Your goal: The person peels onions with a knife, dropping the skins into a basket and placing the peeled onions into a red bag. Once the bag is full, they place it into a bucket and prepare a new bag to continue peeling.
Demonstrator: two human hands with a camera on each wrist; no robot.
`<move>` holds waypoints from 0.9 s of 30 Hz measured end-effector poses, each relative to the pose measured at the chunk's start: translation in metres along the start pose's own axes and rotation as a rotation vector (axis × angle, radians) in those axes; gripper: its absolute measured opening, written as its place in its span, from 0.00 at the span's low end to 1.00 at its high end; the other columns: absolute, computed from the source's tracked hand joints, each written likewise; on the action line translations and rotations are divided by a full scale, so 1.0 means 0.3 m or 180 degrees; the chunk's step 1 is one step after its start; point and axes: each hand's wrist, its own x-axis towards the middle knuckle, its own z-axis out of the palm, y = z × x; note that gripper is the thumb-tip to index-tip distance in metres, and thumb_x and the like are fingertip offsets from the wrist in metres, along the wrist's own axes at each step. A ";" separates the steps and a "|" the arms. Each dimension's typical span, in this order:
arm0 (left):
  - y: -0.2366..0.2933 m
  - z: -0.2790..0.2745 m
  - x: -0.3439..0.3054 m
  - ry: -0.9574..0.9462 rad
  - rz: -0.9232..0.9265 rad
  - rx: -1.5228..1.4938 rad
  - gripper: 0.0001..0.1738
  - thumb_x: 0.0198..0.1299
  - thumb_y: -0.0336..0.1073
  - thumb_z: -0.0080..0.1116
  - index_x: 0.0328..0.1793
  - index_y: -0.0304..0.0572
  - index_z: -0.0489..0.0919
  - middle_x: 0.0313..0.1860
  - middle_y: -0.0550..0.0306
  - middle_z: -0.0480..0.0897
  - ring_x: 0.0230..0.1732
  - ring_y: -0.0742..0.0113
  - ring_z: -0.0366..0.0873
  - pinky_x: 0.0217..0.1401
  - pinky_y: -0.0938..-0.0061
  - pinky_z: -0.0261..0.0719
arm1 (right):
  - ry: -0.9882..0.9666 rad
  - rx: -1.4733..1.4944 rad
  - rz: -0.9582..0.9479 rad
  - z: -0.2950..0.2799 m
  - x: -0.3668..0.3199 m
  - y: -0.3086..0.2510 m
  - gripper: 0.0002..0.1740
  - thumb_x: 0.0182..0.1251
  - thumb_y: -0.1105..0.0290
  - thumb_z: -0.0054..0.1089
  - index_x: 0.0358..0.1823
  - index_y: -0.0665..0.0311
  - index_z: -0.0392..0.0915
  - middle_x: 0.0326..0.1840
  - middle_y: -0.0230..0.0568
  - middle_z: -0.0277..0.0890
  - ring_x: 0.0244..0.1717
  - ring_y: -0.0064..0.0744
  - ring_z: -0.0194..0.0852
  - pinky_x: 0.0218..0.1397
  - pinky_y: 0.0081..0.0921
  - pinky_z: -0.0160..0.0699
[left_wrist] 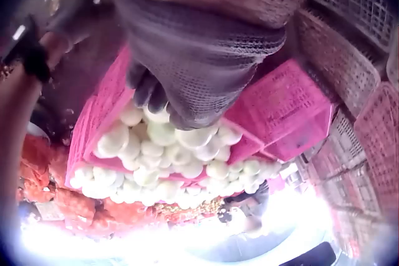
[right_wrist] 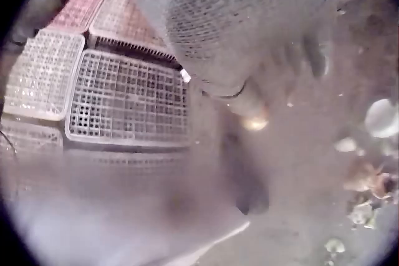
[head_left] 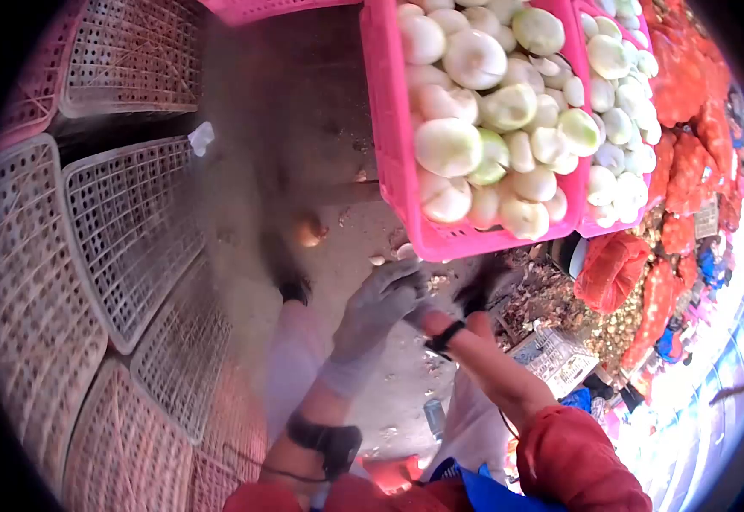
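Both hands wear grey knit gloves and meet in front of the body in the head view. My left hand (head_left: 374, 303) has bent fingers and overlaps the right one; in the left wrist view no object shows in it. My right hand (head_left: 419, 309), below a black wrist strap (head_left: 447, 337), is mostly covered in the head view. Close up in the right wrist view, the right glove (right_wrist: 243, 29) is blurred, and I cannot tell whether it holds something. Just ahead of the hands stands a pink crate (head_left: 393, 154) heaped with peeled onions (head_left: 474, 60).
A second pink crate (head_left: 583, 226) of peeled onions adjoins it. Stacked pale crates (head_left: 133, 230) line the left. One brown onion (head_left: 310, 230) lies on the floor near a foot. Red mesh sacks (head_left: 615, 269) and onion skins (head_left: 542, 299) spread to the right.
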 end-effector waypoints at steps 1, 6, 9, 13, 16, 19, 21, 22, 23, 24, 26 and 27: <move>0.002 -0.078 -0.014 -0.0066 0.0008 -0.0043 0.26 0.70 0.38 0.61 0.71 0.36 0.75 0.64 0.53 0.82 0.60 0.66 0.81 0.68 0.68 0.76 | -0.0004 -0.0069 -0.0183 0.059 0.107 -0.063 0.27 0.72 0.59 0.57 0.69 0.59 0.71 0.68 0.54 0.70 0.66 0.57 0.69 0.63 0.50 0.75; -0.084 -0.400 -0.067 0.1013 0.0072 -0.0056 0.23 0.71 0.35 0.62 0.70 0.37 0.76 0.59 0.52 0.84 0.56 0.65 0.83 0.62 0.70 0.79 | 0.0142 -0.0702 -0.0895 0.353 0.570 -0.220 0.30 0.73 0.63 0.54 0.77 0.52 0.66 0.81 0.52 0.58 0.79 0.58 0.56 0.69 0.55 0.68; -0.145 -0.500 -0.104 0.1326 0.0162 0.0125 0.24 0.70 0.36 0.63 0.70 0.37 0.76 0.57 0.51 0.85 0.55 0.64 0.84 0.62 0.69 0.80 | 0.0535 -0.1204 -0.1117 0.505 0.729 -0.225 0.26 0.73 0.60 0.55 0.71 0.52 0.73 0.84 0.55 0.54 0.80 0.69 0.50 0.71 0.72 0.61; -0.052 -0.467 -0.109 0.1162 -0.0231 -0.0208 0.22 0.74 0.30 0.56 0.71 0.33 0.73 0.62 0.52 0.81 0.62 0.67 0.79 0.69 0.69 0.77 | 0.1383 -0.1371 -0.1165 0.526 0.833 -0.215 0.19 0.68 0.64 0.56 0.59 0.51 0.81 0.70 0.51 0.69 0.67 0.61 0.67 0.60 0.52 0.75; -0.076 -0.503 -0.104 0.1161 -0.0281 0.0117 0.27 0.71 0.37 0.61 0.73 0.35 0.73 0.62 0.50 0.82 0.60 0.61 0.82 0.65 0.66 0.79 | 0.0230 -0.0393 -0.0063 0.500 0.932 -0.223 0.13 0.72 0.61 0.55 0.50 0.57 0.83 0.65 0.53 0.75 0.63 0.59 0.73 0.62 0.53 0.75; -0.093 -0.470 -0.083 0.1125 -0.0159 0.0634 0.28 0.73 0.42 0.60 0.74 0.36 0.72 0.62 0.51 0.82 0.60 0.61 0.81 0.64 0.67 0.79 | 0.0524 0.0202 0.0379 0.391 0.737 -0.117 0.17 0.75 0.58 0.53 0.51 0.63 0.82 0.59 0.57 0.77 0.61 0.56 0.76 0.61 0.54 0.77; -0.159 -0.543 -0.070 0.0899 -0.0204 0.0635 0.29 0.72 0.43 0.60 0.74 0.38 0.72 0.62 0.53 0.82 0.59 0.62 0.81 0.63 0.68 0.78 | 0.0844 0.0144 0.0303 0.323 0.528 0.017 0.18 0.73 0.62 0.55 0.59 0.61 0.79 0.60 0.57 0.77 0.64 0.54 0.74 0.64 0.52 0.77; -0.193 -0.540 -0.056 0.0861 -0.0217 0.0637 0.29 0.72 0.44 0.60 0.75 0.39 0.72 0.62 0.55 0.82 0.58 0.63 0.80 0.62 0.69 0.78 | 0.1367 0.0139 0.0289 0.341 0.434 0.115 0.20 0.71 0.66 0.57 0.62 0.59 0.78 0.60 0.57 0.77 0.67 0.52 0.74 0.65 0.51 0.77; -0.196 -0.481 -0.052 0.0651 -0.0307 0.0651 0.29 0.72 0.44 0.60 0.75 0.39 0.72 0.62 0.55 0.82 0.58 0.63 0.80 0.62 0.69 0.78 | 0.1399 0.0067 0.0392 0.282 0.288 0.211 0.21 0.68 0.69 0.58 0.62 0.59 0.78 0.61 0.56 0.77 0.65 0.51 0.76 0.63 0.50 0.79; -0.172 -0.409 -0.056 0.0756 -0.0320 0.0797 0.30 0.71 0.45 0.61 0.75 0.40 0.72 0.62 0.56 0.82 0.57 0.64 0.80 0.62 0.69 0.77 | 0.1428 -0.0003 0.0496 0.218 0.141 0.304 0.22 0.66 0.71 0.59 0.63 0.58 0.78 0.62 0.56 0.77 0.64 0.50 0.79 0.62 0.49 0.81; -0.162 -0.247 -0.060 0.0696 -0.0375 0.1041 0.30 0.70 0.45 0.62 0.75 0.41 0.72 0.61 0.57 0.82 0.56 0.64 0.79 0.61 0.70 0.76 | 0.0740 -0.0038 0.1294 0.082 -0.184 0.470 0.21 0.63 0.72 0.60 0.59 0.60 0.80 0.59 0.54 0.80 0.59 0.53 0.83 0.58 0.48 0.83; -0.170 -0.161 -0.059 0.0671 -0.0308 0.1395 0.31 0.69 0.45 0.64 0.74 0.42 0.73 0.60 0.58 0.82 0.55 0.65 0.79 0.61 0.70 0.76 | 0.0904 -0.0074 0.1727 0.033 -0.356 0.547 0.19 0.62 0.72 0.60 0.55 0.62 0.82 0.56 0.53 0.82 0.55 0.55 0.85 0.56 0.48 0.84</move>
